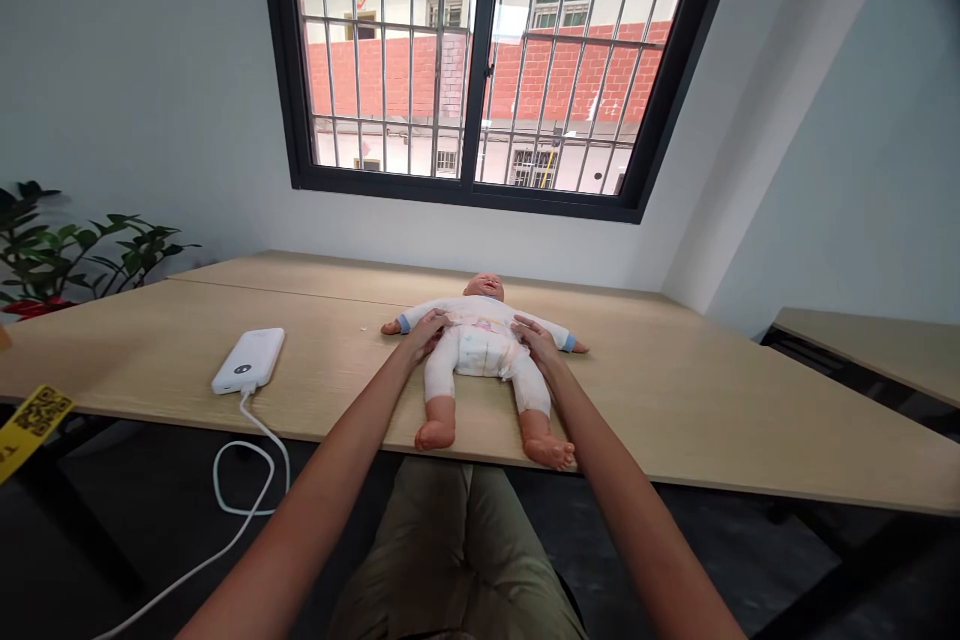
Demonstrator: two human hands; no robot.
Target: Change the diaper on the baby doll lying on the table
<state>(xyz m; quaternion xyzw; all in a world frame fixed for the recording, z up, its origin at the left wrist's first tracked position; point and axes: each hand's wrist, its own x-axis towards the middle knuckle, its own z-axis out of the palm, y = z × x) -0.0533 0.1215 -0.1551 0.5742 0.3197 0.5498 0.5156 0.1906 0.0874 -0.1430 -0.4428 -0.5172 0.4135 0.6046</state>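
A baby doll (486, 286) lies on its back on the table, its head toward the window and its feet at the near edge. It wears a white long-sleeved suit with blue cuffs, and a white diaper (484, 352) is around its hips over the suit. At the diaper's left side, my left hand (427, 334) has its fingers closed at the waist edge. My right hand (537, 340) is closed on the opposite waist edge. Exactly how the fingertips grip is too small to make out. The diaper's back is hidden under the doll.
A white power bank (250, 360) lies on the wooden table (675, 390) to the left, its white cable (262, 435) hanging over the near edge. A leafy plant (90, 250) stands at the far left. Behind the table is a barred window (480, 70); another table (877, 350) is at right.
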